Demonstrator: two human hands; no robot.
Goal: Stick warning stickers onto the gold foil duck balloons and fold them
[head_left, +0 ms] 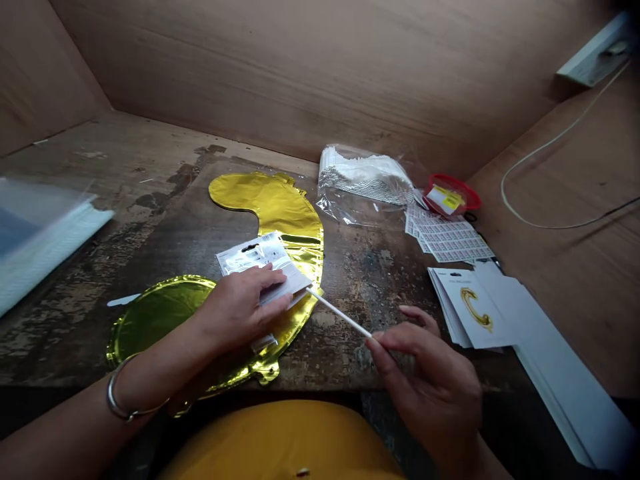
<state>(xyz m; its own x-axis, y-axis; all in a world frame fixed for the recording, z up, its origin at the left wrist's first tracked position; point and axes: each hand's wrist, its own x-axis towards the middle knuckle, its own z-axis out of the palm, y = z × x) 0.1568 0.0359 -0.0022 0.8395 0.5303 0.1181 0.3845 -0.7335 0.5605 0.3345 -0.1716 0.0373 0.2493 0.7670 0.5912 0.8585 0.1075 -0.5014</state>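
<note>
A flat gold foil balloon [280, 207] shaped like a curved letter lies across the worn wooden table [165, 173]. My left hand [240, 310] presses flat on a white printed card [260, 257] that rests on the balloon, fingers stretched out. My right hand [430, 377] pinches one end of a thin white straw [340, 315] between thumb and fingers. The straw's far tip touches the edge of the card and balloon near my left fingertips.
A clear bag of white straws [363, 177] and a red tub [453, 195] sit at the back. Sticker sheets [450, 239] and a stack of white cards with a gold letter print [475, 313] lie to the right. Plastic sleeves [35, 233] sit at left.
</note>
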